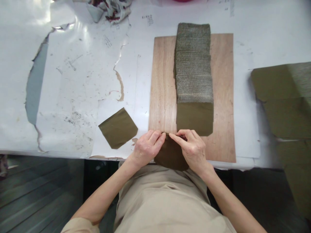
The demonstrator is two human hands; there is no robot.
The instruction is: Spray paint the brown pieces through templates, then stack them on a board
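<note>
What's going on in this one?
A person at a white-covered table has the left hand and right hand together at the upper edge of a dark olive piece. Just beyond, a long overlapping row of similar pieces lies on a wooden board. A loose piece lies to the left, and more pieces are at the far right.

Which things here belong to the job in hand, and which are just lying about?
Likely the job:
- olive piece in left hand and right hand
- overlapping stack
- wooden board
- single piece on the left
- pieces at right edge

Probably lying about:
- crumpled cloth
- red object, cut off
</note>
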